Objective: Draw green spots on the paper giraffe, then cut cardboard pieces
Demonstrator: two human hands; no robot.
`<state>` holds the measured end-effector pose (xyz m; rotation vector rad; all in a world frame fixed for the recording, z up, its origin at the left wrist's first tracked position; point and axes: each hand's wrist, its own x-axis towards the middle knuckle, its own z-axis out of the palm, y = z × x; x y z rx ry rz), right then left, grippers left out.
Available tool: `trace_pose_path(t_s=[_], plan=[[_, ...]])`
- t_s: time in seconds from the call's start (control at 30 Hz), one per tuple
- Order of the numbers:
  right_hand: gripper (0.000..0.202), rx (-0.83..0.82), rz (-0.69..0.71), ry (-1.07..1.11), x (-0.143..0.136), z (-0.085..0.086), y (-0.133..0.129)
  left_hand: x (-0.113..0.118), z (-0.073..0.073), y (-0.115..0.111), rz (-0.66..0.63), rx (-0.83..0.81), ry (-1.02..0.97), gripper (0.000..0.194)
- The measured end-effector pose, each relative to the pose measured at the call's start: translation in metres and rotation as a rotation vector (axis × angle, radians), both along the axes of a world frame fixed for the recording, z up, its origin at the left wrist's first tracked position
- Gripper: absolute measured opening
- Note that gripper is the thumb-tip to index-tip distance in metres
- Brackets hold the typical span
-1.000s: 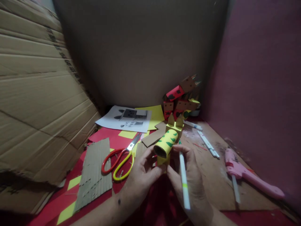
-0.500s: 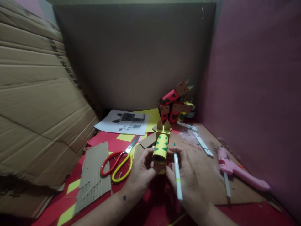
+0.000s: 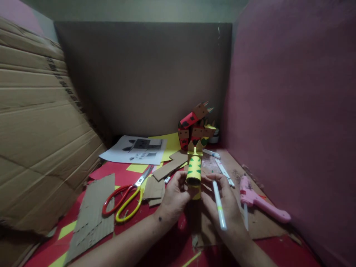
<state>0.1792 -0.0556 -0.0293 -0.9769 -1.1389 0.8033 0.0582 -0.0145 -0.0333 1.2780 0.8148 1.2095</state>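
A small yellow paper tube point(image 3: 194, 170) with green marks and a cardboard piece with two pointed ears at its far end is held out in front of me, its open end facing me. My left hand point(image 3: 175, 194) grips the tube's left side between thumb and fingers. On the other side, the fingers of my right hand point(image 3: 224, 196) touch the tube. A white-barrelled marker with a green tip point(image 3: 219, 205) rests in that same hand, pointing away from me.
Red-and-yellow-handled scissors point(image 3: 122, 204) lie left, on corrugated cardboard point(image 3: 91, 215). A pink glue gun point(image 3: 258, 204) is at right, near white markers point(image 3: 224, 172). Behind stand several red decorated tubes point(image 3: 189, 120) and a printed sheet point(image 3: 119, 152). Cardboard point(image 3: 41, 129) walls the left side.
The view has tilted up and turned right, so most of the scene sits further left. Both hands still hold the tube, now tipped slightly differently, and the marker stays in my right hand.
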Motion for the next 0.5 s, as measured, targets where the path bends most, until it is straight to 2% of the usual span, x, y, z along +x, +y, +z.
trace_pose_path(t_s=[0.17,0.37,0.5], plan=[[0.032,-0.048,0.003,-0.079,0.017,-0.004,-0.011,0.016,-0.005,0.002,-0.009,-0.050,-0.021,0.043],[0.028,-0.119,-0.006,0.052,0.015,-0.028,-0.037,0.016,-0.015,0.003,0.009,-0.052,0.040,0.042],[0.025,-0.088,-0.007,0.149,0.015,-0.041,-0.048,0.018,-0.014,0.001,-0.003,-0.052,0.127,0.040]])
